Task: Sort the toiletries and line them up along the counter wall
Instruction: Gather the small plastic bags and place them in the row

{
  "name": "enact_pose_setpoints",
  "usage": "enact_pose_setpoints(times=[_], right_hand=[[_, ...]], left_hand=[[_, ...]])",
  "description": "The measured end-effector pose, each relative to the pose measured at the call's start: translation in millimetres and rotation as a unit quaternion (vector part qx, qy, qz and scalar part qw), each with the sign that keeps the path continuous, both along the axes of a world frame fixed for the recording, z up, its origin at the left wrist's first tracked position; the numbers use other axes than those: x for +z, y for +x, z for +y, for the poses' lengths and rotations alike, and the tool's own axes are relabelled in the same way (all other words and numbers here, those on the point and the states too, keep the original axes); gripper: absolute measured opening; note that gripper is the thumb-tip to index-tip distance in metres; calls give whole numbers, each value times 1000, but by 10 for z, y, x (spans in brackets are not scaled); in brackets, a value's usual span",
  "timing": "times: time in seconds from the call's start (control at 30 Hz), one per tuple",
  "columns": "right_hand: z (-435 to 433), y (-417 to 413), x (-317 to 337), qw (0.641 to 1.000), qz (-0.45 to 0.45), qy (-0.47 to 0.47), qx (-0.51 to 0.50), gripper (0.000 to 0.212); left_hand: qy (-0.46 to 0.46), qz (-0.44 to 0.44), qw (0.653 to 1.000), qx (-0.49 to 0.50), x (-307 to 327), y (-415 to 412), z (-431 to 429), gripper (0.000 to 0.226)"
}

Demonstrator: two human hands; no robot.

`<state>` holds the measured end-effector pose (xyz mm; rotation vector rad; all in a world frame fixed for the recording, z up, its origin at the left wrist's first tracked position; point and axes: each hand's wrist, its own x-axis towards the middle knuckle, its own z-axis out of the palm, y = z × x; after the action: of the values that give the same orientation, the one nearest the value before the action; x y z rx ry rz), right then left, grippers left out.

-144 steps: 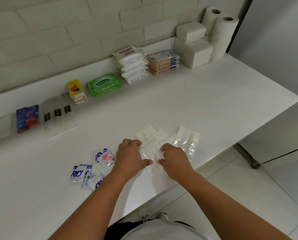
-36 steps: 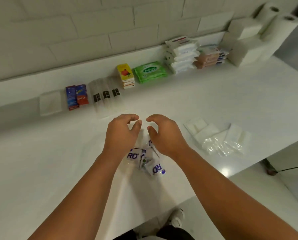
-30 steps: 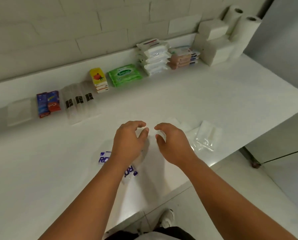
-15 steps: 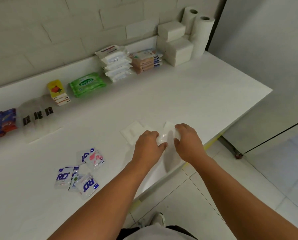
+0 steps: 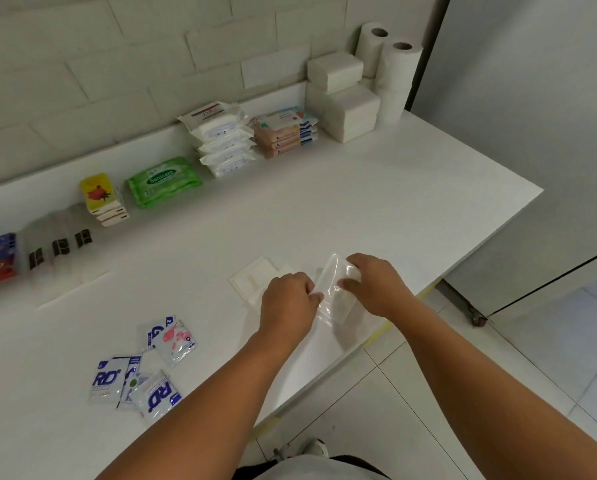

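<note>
Nearest to us, by the front edge of the counter, both hands are on a clear plastic packet. Our left hand has its fingers curled, pinching the packet's left edge. Our right hand curls over the far end. Looks like we're bunching up the clear ones.

Next, we reckon, is carrying them to the wall row without the slippery film sliding apart, then finding a gap.

Flat white packets sit just left of the hands, and loose printed sachets lie further left, unsorted. Back along the pale brick wall are a green wipes pack, stacked wipes, napkin blocks and toilet rolls. There's tiled floor on the right.
</note>
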<state>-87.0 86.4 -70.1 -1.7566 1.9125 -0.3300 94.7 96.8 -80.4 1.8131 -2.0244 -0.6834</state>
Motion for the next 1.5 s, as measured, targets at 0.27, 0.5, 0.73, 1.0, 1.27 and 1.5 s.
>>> enact_pose_setpoints(times=[0.27,0.5,0.73,1.0,1.27,1.5], right_hand=[[-30,220,291,976,-212,39,-37,40],[-93,837,462,946,-316,60,43,16],[-51,1763,571,948,-254,99,164,12],[24,3153,513,914,-386,110,68,14],[125,4640,341,876,-458,152,18,14],[32,5713,254,892,-432,132,39,21]], left_hand=[[52,396,903,161,262,399,-92,4],[27,357,923,141,502,1087,-49,3],[6,357,912,203,761,1924,175,11],[17,405,853,330,706,3152,625,25],[37,351,854,382,518,4271,851,9],[-8,326,850,415,400,5347,641,12]])
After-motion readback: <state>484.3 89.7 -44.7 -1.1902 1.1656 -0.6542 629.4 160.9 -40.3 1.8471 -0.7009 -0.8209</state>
